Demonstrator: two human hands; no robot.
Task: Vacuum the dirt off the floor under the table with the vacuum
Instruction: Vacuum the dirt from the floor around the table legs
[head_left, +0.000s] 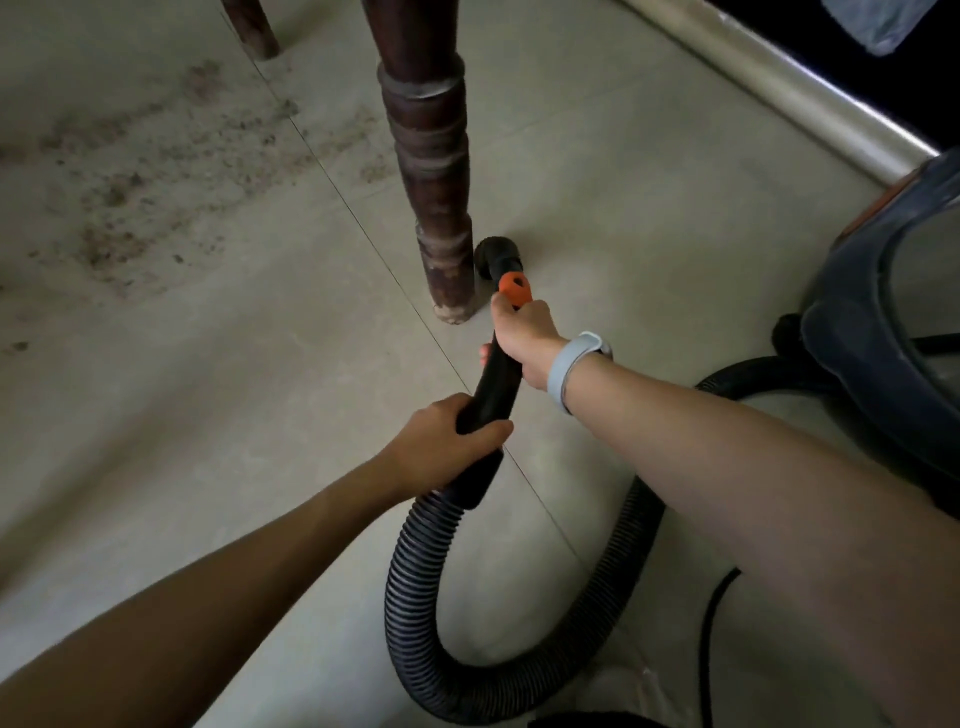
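The black rigid wand of the vacuum is held in both hands. The left hand is wrapped around its lower end, just above the cuff where the ribbed hose begins, with the thumb laid across the top. The right hand is closed around the wand higher up, just behind an orange collar; a pale grey wristband is worn on that wrist. The black nozzle is seen just beside the foot of a dark turned wooden desk leg, on its right side; whether the two touch cannot be told.

The dirt is spread as brown crumbs and dust across the pale tiled floor, to the left of that leg and beyond a thin tile joint that runs diagonally past the leg's foot. A second, blurred wooden leg is seen at the top edge, with the dirt lying between and in front of the two legs. Open floor is left between the nozzle and the dirt only around the near side of the leg's foot.

From the cuff the hose is looped down toward the bottom edge and back up to the vacuum canister, which is stood at the right edge. A thin black cable is laid on the floor near the loop. Along the upper right a pale raised sill borders the floor.
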